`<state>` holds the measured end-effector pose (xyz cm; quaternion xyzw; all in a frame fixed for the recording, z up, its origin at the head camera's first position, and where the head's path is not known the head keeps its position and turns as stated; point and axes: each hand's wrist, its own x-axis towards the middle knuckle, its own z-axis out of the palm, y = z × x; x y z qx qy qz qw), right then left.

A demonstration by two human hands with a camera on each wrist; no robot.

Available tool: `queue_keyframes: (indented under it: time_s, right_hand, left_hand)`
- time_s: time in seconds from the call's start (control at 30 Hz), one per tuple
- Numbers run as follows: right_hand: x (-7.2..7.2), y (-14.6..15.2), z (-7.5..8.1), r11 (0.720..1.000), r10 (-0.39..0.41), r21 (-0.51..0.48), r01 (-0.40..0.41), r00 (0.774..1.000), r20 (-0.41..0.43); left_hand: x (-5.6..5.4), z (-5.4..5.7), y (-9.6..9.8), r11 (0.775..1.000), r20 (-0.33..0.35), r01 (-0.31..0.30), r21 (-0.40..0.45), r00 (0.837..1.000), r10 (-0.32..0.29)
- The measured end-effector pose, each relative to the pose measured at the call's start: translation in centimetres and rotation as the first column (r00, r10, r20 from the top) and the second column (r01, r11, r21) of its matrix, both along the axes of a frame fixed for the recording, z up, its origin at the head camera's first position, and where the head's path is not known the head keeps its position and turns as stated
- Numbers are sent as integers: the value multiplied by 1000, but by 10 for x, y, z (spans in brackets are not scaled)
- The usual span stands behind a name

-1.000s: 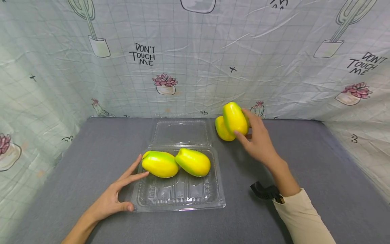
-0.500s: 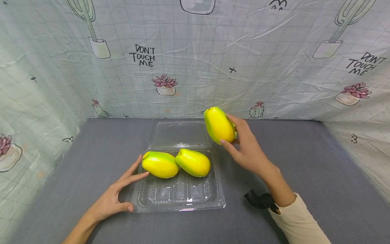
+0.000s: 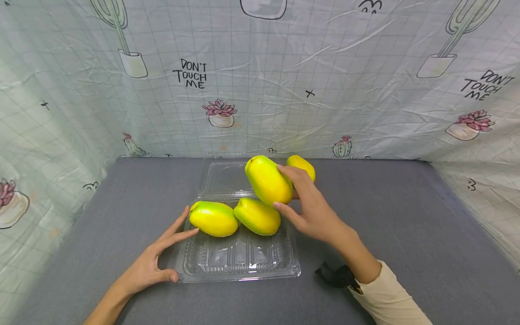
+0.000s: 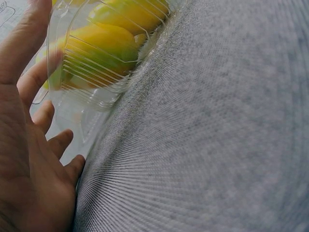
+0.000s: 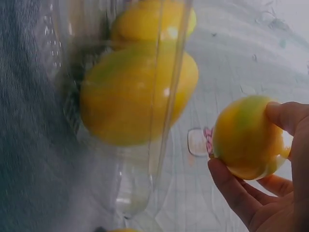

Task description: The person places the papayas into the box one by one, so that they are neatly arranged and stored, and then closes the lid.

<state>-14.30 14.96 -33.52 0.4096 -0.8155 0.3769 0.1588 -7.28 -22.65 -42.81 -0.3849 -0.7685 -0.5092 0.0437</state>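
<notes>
My right hand (image 3: 317,212) holds a yellow-green mango (image 3: 268,180) between thumb and fingers, raised over the back right of a clear plastic container (image 3: 239,276). Inside that container lie two more mangoes, a left mango (image 3: 213,219) and a right mango (image 3: 257,217), side by side along its back. With spread fingers, my left hand (image 3: 148,264) rests at the container's left edge. The right wrist view shows the held mango (image 5: 248,137) gripped at its end, apart from those behind the plastic wall.
A further mango (image 3: 300,166) lies on the grey tabletop (image 3: 386,216) behind my right hand, partly hidden. The container's hinged clear lid (image 3: 225,177) lies folded back. A printed curtain (image 3: 260,67) hangs behind the table.
My right hand has carried the held mango left and nearer, from beside the other loose mango to over the container. The loose mango shows again. My left hand has stayed put.
</notes>
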Motion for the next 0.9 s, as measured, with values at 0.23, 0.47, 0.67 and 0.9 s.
queue_keyframes:
  time_s: [0.23,0.47,0.67,0.9]
  right_hand:
    - [9,-15,-4,998,68,-1,-68,998,-2]
    - [18,-31,-5,992,121,-39,-120,992,28]
    - [23,-40,-5,988,147,-57,-146,989,19]
    - [28,-51,-6,987,160,-7,-160,987,4]
  left_hand:
    - [0,0,-1,1000,15,-1,-2,1000,1]
    - [0,0,0,1000,20,0,-3,1000,0]
    - [0,0,0,1000,25,2,-6,1000,-2]
    - [0,-2,-2,1000,33,4,-5,999,-4]
